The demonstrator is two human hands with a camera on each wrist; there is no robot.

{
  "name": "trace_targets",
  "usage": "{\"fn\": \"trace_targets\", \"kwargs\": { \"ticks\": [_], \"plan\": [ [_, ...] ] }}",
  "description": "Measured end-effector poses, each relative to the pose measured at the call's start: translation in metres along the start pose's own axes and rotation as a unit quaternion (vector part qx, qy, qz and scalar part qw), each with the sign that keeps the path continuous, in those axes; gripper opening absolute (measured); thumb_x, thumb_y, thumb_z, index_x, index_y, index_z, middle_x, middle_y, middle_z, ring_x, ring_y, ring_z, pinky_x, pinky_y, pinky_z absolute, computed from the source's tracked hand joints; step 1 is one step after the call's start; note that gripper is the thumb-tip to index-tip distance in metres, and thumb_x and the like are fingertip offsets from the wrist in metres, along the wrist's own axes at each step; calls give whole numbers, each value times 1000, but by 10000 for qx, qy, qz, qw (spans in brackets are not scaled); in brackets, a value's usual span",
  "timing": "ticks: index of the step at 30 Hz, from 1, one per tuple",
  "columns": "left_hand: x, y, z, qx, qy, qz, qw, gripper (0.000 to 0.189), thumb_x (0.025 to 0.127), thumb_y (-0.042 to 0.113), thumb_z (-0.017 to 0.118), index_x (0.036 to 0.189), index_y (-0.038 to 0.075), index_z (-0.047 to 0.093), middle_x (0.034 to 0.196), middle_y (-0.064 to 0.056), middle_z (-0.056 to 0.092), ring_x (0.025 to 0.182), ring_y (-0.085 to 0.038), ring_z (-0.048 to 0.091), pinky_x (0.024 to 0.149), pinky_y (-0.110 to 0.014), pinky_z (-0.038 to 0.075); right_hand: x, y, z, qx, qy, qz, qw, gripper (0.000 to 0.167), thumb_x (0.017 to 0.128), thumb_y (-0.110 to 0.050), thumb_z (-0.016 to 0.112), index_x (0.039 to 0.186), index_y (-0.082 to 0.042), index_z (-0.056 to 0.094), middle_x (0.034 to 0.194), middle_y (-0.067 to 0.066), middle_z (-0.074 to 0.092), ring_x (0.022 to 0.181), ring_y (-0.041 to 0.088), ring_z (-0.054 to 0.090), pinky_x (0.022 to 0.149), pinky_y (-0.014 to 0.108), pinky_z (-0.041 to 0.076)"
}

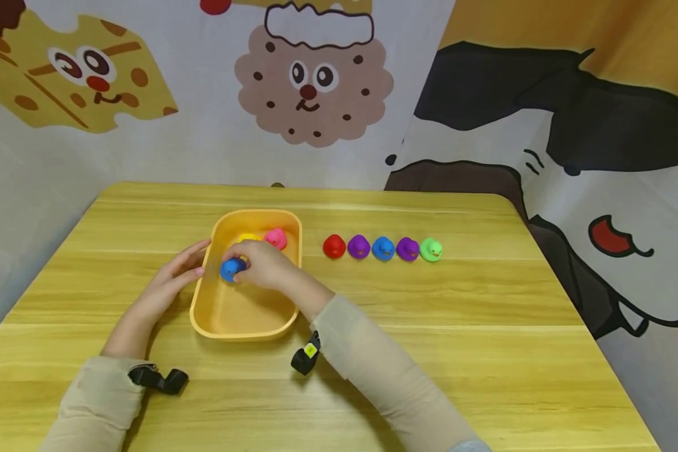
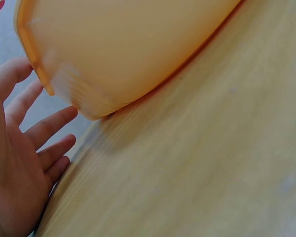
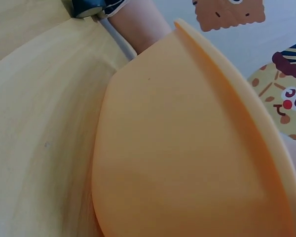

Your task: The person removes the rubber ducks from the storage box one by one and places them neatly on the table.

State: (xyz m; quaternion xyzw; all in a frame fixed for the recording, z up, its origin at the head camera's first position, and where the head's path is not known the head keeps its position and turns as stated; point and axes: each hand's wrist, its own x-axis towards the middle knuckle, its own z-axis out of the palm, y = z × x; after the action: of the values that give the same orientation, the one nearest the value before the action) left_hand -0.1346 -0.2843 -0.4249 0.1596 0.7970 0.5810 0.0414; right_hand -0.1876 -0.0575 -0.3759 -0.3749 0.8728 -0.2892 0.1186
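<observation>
Blue toy duck, and we have it pinched between the thumb and fingers of the right hand, over the left side of the orange tray! Just across the tray's left wall we find the left hand, fingers spread and nearly straight, fingertips touching the rim without wrapping round it. That tray sits on the left half of the table, toward the far edge. Inside it, we see a pink toy duck by the far-right corner and something yellow beside it, partly covered by the right hand, so we cannot make out its shape. Out right, parallel to the table's far edge, we count five ducks in line: red, purple, blue, purple, green. Whether the pinched duck meets the tray's floor, we cannot tell; from the right wrist, the tray's wall blocks our look inside. Our table's near edge is cut off.
</observation>
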Motion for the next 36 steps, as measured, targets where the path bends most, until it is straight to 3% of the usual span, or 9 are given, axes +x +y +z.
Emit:
{"fn": "trace_targets", "kwargs": {
  "ticks": [14,24,31,36],
  "plan": [
    [1,-1,1,25,6,96,10000,53,102,12,44,152,14,28,144,-30,34,120,-3,42,91,-16,35,-19,-7,-10,267,446,-209,9984,34,87,-19,73,120,-17,66,115,-5,61,95,4,51,79,12,39],
    [1,-2,2,-135,54,158,9998,52,102,10,45,152,11,29,142,-32,35,118,-3,45,91,-15,36,-41,-10,-22,670,1139,-525,9898,35,84,-15,75,119,-14,68,106,-5,61,86,16,56,76,20,45],
    [0,-1,2,-191,77,172,9996,52,102,9,46,151,10,30,142,-31,37,118,-2,45,92,-15,36,-54,-14,-31,529,1362,-592,9875,37,84,-18,76,121,-15,67,108,-4,62,84,12,52,75,19,42],
    [0,-1,2,-134,92,154,9997,52,102,10,46,151,11,30,143,-28,38,118,-2,45,92,-15,36,-65,-13,-40,713,1557,-615,9833,36,84,-16,76,119,-13,68,108,-2,62,85,13,51,71,19,41]
  ]
}}
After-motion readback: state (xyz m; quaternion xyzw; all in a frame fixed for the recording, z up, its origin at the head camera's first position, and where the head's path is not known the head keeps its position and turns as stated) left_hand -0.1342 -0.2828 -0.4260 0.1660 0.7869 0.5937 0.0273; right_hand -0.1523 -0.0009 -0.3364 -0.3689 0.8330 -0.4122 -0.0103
